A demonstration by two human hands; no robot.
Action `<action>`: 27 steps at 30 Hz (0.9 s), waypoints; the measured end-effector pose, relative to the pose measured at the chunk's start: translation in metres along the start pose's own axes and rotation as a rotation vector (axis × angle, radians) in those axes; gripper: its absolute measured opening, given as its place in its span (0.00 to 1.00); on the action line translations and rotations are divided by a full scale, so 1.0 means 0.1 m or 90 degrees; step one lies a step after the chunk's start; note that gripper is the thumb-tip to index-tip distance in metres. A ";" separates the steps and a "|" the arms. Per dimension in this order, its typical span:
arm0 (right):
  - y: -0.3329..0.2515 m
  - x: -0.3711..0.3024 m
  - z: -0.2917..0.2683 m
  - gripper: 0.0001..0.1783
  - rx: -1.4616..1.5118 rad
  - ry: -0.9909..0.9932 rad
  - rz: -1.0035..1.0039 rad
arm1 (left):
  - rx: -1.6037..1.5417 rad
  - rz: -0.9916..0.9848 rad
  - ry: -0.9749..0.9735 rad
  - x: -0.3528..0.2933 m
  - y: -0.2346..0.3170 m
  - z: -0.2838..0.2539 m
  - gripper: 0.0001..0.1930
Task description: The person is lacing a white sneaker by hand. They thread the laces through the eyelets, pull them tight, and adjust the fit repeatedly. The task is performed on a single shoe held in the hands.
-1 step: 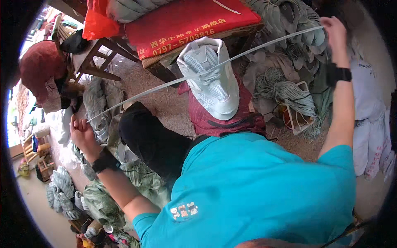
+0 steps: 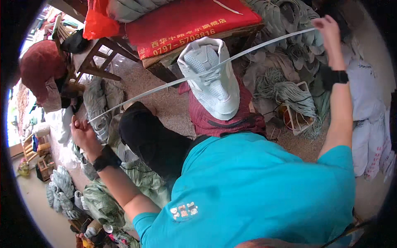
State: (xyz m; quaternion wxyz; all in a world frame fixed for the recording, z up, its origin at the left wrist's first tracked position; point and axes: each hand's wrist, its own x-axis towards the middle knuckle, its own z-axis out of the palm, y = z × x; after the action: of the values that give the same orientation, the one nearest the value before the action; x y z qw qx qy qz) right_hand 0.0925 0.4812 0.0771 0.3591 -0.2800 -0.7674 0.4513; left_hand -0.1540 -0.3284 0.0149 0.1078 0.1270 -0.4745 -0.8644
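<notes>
My left hand [image 2: 82, 133] at mid left is fisted shut on one end of the white lace [image 2: 165, 84]; my right hand [image 2: 327, 29], upper right, pinches the other end, so I'd keep both pulls even and taut to seat it without twisting. The lace runs lower left to upper right across the white shoe [image 2: 211, 78] at upper centre, toe pointing at me, long axis near vertical in frame, on a maroon cushion [image 2: 223, 122].

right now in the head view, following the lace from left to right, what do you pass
left hand → white lace → white shoe → right hand
</notes>
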 end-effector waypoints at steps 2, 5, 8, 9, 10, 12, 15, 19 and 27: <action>0.07 -0.30 0.27 0.20 -0.176 -0.310 -0.010 | 0.133 0.009 -0.077 -0.07 -0.20 0.15 0.12; -0.25 -1.17 1.10 0.13 0.006 -0.382 0.030 | 0.298 0.020 -0.176 -0.66 -0.64 0.77 0.13; -0.48 -1.66 1.62 0.12 0.105 -0.509 0.099 | 0.400 0.040 -0.338 -1.21 -1.09 1.26 0.13; -0.51 -1.77 1.71 0.12 0.112 -0.535 0.083 | 0.387 -0.030 -0.361 -1.41 -1.20 1.38 0.14; -0.48 -1.85 1.84 0.10 0.128 -0.547 0.087 | 0.419 -0.002 -0.456 -1.62 -1.25 1.52 0.13; -0.59 -2.00 1.91 0.09 0.107 -0.564 0.150 | 0.350 -0.063 -0.501 -1.86 -1.49 1.62 0.12; -0.63 -2.04 1.92 0.09 0.078 -0.607 0.098 | 0.320 -0.164 -0.541 -2.08 -1.67 1.68 0.12; -0.59 -2.00 1.95 0.07 -0.051 -0.575 -0.038 | 0.380 -0.154 -0.587 -2.16 -1.68 1.70 0.14; -0.94 -2.10 2.05 0.04 -0.493 -0.413 -0.667 | 0.405 -0.139 -0.562 -2.21 -1.72 1.64 0.14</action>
State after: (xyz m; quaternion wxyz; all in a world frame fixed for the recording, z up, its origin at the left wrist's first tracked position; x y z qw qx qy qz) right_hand 0.0405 0.1810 0.0296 0.1577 0.1651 -0.9733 -0.0236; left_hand -0.0093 -0.0396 -0.0200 -0.2349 -0.1726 -0.6966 -0.6555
